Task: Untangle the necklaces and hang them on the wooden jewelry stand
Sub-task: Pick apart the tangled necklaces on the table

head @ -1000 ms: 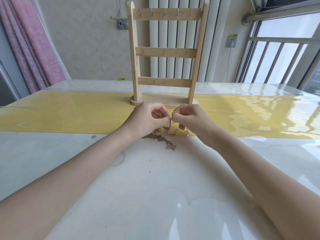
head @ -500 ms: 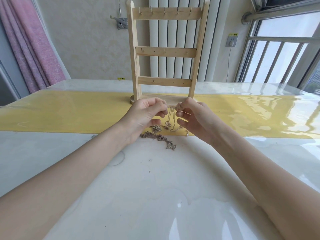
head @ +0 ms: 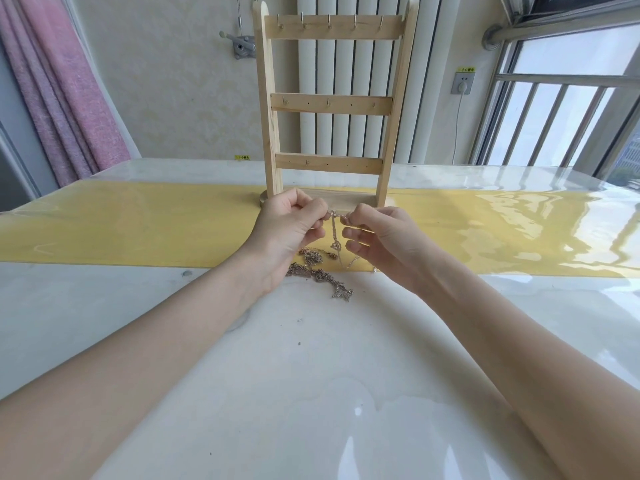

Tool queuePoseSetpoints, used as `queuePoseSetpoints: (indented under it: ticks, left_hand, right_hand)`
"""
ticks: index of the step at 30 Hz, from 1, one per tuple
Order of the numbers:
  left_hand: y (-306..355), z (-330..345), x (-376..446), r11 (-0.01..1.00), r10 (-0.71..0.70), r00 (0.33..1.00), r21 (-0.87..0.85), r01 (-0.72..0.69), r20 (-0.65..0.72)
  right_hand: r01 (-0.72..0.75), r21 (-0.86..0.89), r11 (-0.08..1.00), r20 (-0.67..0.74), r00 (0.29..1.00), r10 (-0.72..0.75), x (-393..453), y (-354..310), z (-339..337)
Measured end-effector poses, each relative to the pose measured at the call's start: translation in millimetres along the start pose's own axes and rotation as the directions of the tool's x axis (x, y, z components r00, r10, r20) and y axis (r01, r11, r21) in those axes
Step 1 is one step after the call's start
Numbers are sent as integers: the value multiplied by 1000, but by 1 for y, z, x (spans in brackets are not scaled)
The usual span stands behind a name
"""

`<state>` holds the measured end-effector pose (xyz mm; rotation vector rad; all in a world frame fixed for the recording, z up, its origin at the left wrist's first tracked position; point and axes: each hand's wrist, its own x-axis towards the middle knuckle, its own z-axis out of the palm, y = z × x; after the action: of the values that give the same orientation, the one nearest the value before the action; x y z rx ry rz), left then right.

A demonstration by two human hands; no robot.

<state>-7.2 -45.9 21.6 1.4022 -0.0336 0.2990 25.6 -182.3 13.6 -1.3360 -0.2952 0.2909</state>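
The jewelry stand (head: 330, 105) is pale, unpainted wood with a matt, lightly grained finish, and small bright metal hooks (head: 329, 20) line its top rail. The necklaces (head: 320, 271) are fine metal chain, silvery with a dull glint, bunched into a rough-looking heap. The table (head: 311, 393) is white and marble-like, under a glossy, smooth clear cover that throws back the window light. The yellow runner (head: 138, 223) beneath that cover looks like flat cloth. The curtain (head: 65, 98) is pink, matt, coarse-textured fabric. The radiator (head: 346, 74) behind the stand is smooth, white-painted metal.
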Motion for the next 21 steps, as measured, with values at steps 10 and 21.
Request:
queuePoseSetpoints:
  ticks: [10, 21]
  left_hand:
    - [-1, -7, 2, 976, -190, 976, -90, 200, 109]
    - [1, -7, 4, 936, -233, 970, -252, 245, 76]
  right_hand:
    - [-61, 316, 947, 28, 998, 54, 0, -6, 2]
    - [-64, 47, 997, 51, 997, 61, 0, -4, 1]
